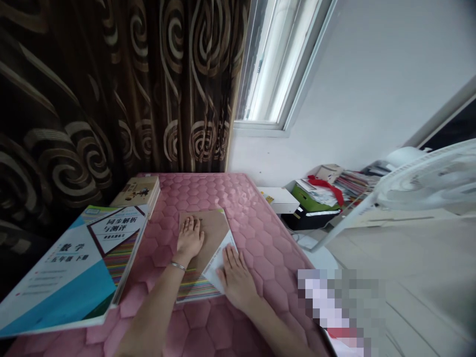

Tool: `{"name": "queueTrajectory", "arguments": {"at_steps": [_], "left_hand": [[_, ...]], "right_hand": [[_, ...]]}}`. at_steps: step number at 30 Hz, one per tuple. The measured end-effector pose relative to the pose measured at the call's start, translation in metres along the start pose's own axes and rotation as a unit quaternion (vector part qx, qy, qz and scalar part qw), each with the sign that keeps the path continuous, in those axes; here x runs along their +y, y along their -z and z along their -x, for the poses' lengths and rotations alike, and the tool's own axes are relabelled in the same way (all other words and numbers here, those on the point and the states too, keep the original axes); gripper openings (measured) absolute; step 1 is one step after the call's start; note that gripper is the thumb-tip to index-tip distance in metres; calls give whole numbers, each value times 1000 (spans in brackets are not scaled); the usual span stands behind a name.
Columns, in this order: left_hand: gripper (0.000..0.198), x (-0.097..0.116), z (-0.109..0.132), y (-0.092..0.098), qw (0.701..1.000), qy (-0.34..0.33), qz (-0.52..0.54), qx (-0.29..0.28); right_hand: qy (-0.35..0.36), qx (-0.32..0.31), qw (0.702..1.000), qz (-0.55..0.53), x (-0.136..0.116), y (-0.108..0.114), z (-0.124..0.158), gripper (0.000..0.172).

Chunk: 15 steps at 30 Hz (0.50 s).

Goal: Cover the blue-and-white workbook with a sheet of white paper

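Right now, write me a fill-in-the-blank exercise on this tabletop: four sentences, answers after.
The left hand lies flat on wrapping paper coloured ____.
The bracelet sits on the ____ wrist.
The folded flap under the right hand is ____.
The quilted table cover is ____.
Missing words: brown; left; white; pink.
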State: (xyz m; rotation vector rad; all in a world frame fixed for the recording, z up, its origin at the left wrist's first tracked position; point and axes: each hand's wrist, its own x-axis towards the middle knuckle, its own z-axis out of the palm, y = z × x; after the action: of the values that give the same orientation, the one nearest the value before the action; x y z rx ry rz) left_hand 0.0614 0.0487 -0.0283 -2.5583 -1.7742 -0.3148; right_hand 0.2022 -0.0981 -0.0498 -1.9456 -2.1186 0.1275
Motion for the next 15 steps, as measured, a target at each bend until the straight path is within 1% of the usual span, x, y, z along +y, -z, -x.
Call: {"name": "queueTrajectory", "arguments": {"at_steps": [2, 5, 6, 8, 10, 12, 14, 15], "left_hand": [[53, 10, 13, 2, 999, -45, 0, 4], [52, 26, 50, 0, 993, -119, 3, 22], [52, 27, 64, 0, 992, -125, 9, 24], [55, 19, 89, -1, 991, -134, 17, 20], [55, 0, 107, 0, 994, -109, 15, 24], [54, -19, 117, 4, 998, -64, 9, 20], [54, -28, 123, 10, 1000, -10, 1, 9], [53, -27, 125, 14, 1000, 18, -3, 3]], "right_hand": [[-16, -1, 1000, 10, 9, 2, 2, 67], [-16, 2, 1000, 18, 11, 2, 3, 65], [-14, 0, 1000, 19, 10, 2, 3, 65], [-6, -9, 1000, 19, 10, 2, 4, 65], [6, -20, 1000, 15, 14, 4, 6, 65], [12, -30, 999, 8, 19, 7, 7, 65], [5, -41, 999, 0, 22, 11, 8, 64], [-1, -48, 999, -3, 23, 12, 8, 64]]}}
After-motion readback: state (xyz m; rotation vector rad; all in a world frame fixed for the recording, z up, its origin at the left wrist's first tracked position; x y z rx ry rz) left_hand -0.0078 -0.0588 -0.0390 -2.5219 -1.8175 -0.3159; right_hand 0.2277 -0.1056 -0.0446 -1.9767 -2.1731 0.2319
